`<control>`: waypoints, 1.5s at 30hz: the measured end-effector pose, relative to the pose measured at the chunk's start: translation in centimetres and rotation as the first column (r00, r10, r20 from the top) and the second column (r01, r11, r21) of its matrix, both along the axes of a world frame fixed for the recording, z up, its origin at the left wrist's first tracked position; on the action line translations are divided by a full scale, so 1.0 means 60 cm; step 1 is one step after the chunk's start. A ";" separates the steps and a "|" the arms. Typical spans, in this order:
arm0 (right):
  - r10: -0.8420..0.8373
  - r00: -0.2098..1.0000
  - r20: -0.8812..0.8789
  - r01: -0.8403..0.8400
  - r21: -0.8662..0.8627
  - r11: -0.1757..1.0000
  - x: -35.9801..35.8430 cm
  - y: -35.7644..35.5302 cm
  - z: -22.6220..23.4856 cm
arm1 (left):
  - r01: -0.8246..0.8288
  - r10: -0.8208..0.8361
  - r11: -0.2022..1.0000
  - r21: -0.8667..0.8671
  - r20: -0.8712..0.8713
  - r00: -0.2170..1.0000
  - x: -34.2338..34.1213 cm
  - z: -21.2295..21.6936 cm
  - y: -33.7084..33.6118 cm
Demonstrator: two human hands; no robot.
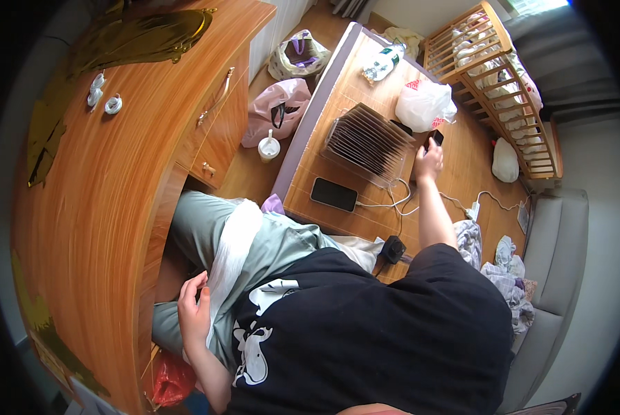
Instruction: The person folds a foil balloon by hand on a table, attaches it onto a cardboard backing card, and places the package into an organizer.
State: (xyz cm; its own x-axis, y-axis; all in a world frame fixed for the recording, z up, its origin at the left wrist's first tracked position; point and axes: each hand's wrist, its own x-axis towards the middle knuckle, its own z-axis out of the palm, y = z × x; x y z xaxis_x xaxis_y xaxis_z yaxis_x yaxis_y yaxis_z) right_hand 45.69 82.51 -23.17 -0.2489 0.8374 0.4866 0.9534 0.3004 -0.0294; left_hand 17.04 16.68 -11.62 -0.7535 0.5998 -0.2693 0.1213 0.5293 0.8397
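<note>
My right hand [428, 163] reaches far out over the wooden surface, its fingers closed round a small black device [436, 137] whose exact kind I cannot make out. Beside that hand stands a clear holder with a row of thin brown sheets [369, 144]. A dark-screened phone [333, 194] lies flat nearer me, with a white cable [386, 204] at its end. My left hand [194, 311] is over my lap, fingers apart and holding nothing, next to a white strip [234, 242] across my grey-green trousers.
White plastic bag [424, 105] and bottle [383, 63] stand beyond the sheets. A wooden desk [109, 207] with coiled white cables [113, 104] is at left. A lidded cup [269, 146] stands by a pink bag [277, 111]. A crib [497, 83] is far right; a black plug-like block [394, 249] lies nearer.
</note>
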 end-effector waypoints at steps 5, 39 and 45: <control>0.016 0.948 0.318 0.046 -0.185 0.982 -0.044 -0.057 -0.050 | 0.034 -0.034 0.999 -0.034 -0.008 0.999 0.000 0.003 0.014; 0.624 0.707 -0.333 -0.697 -0.183 0.693 -0.360 -0.344 0.336 | 0.043 -0.018 0.986 0.159 -0.155 0.988 0.018 -0.003 0.019; 0.900 -0.276 -0.338 -0.927 -0.153 -0.341 -0.426 -0.684 0.371 | -0.438 -0.142 0.528 0.728 0.584 0.799 0.014 -0.034 0.085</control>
State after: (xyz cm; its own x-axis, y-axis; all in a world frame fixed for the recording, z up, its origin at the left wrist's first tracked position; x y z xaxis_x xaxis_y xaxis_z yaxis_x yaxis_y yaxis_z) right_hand 20.15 41.48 -0.90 -0.8310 -0.3781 0.4079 -0.5340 0.7475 -0.3950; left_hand 17.90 21.78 -13.64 -0.7542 0.6491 -0.0999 -0.4802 -0.4413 0.7580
